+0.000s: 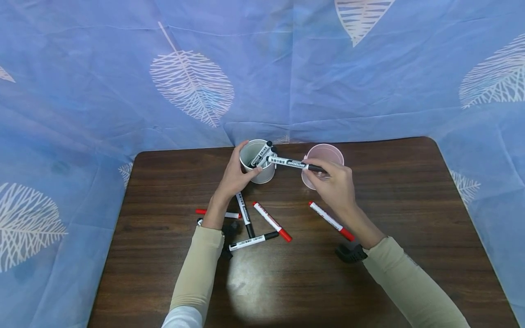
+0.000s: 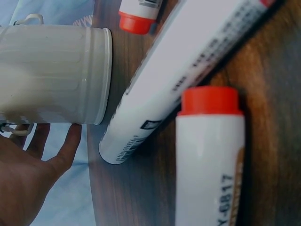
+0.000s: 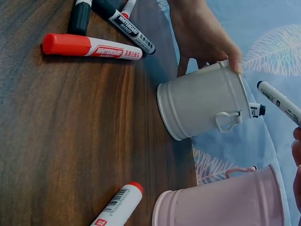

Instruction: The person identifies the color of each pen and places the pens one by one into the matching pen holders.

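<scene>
My left hand (image 1: 234, 178) holds a small white metal bucket (image 1: 263, 177), thumb at the rim and fingers round its side. Black-capped whiteboard markers (image 1: 260, 154) stand inside, leaning toward the right of the rim. Between thumb and fingers my right hand (image 1: 337, 186) pinches another black-capped whiteboard marker (image 1: 289, 162). It lies nearly level, cap in the hand, its far end over the white bucket's right rim. Under the right hand, partly hidden by it, stands a pink bucket (image 3: 221, 205); its inside is mostly covered.
Nearer me on the dark wooden table (image 1: 164, 273) lie a red marker (image 1: 272, 221), black markers (image 1: 253, 241) and a red marker (image 1: 331, 221) on the right. Another red marker (image 1: 233, 215) is partly behind my left wrist. A blue leaf-patterned cloth (image 1: 262, 68) hangs behind the table.
</scene>
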`<state>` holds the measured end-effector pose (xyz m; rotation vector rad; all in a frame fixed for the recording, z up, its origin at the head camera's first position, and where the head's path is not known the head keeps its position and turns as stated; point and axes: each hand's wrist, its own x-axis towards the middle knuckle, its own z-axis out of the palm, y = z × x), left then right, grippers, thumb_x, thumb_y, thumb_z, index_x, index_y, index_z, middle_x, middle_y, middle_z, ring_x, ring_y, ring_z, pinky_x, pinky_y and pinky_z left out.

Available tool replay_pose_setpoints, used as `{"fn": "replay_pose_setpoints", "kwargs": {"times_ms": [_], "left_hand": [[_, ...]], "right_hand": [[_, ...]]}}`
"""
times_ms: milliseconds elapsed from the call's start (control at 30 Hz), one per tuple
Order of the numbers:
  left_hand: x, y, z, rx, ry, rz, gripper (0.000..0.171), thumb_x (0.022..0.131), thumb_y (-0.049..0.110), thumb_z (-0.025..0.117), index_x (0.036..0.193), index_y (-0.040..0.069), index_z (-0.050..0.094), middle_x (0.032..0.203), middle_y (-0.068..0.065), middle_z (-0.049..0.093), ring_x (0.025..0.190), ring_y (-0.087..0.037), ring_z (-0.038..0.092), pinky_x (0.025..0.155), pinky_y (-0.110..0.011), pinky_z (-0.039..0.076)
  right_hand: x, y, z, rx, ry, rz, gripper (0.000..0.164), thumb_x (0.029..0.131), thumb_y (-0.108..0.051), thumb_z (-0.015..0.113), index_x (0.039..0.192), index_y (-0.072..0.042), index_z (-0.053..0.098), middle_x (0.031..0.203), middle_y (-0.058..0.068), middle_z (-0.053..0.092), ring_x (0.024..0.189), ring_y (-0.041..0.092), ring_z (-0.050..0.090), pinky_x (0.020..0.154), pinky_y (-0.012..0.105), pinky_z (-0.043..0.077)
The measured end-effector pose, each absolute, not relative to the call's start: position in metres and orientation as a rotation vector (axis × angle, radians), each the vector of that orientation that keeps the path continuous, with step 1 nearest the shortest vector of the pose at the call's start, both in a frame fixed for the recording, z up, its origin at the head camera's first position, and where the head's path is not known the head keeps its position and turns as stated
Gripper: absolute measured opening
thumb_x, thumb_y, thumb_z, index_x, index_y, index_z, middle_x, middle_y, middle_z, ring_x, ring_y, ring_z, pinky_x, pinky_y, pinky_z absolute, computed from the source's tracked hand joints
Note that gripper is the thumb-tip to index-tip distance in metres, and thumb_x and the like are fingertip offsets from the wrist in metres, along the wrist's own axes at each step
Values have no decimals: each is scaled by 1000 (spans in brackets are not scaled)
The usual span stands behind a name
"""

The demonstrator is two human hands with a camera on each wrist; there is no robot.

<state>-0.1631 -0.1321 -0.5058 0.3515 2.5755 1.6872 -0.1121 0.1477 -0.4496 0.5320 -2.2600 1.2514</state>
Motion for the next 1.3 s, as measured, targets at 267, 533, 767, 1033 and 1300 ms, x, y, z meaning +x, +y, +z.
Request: {"fn": "replay_pose_setpoints", "kwargs": {"times_ms": [267,533,767,1033,1300], "left_hand": [[-162,-132,-505,368,2592,1682,85,88,25,75,156,18,25,152,-9,36,133,-26,43,108,-49,35],[-162,-132,-506,355,2583,1677,85,88,24,75,156,19,24,151,-9,36,131,-26,44,107,-49,36],[-164,-131,-506,379,2563,1704,85,89,16,74,156,7,23,152,-19,34,134,-36,41,109,-55,32],[-164,-132,-503,360,2591,1665,85,89,22,74,157,16,23,153,-12,34,135,-28,41,109,-51,34],[-164,-132,-507,343,2623,1638,85,88,31,74,156,21,24,154,-8,33,137,-22,39,110,-50,34]], "right_hand": [[-117,139,-445,484,-2382,1261,23,85,-8,79,107,-11,77,88,6,75,71,15,69,62,30,54],[-124,131,-445,447,-2414,1299,26,86,-10,78,112,-12,76,79,3,69,59,12,48,53,20,37],[-128,127,-446,461,-2402,1353,22,87,-11,78,109,-12,76,79,2,69,59,12,50,54,21,40],[-133,116,-444,467,-2423,1346,22,86,-10,78,109,-13,76,69,1,67,49,9,47,45,19,34],[-143,102,-445,470,-2489,1196,22,87,-20,79,109,-17,77,67,-2,63,51,7,47,43,24,33]]}}
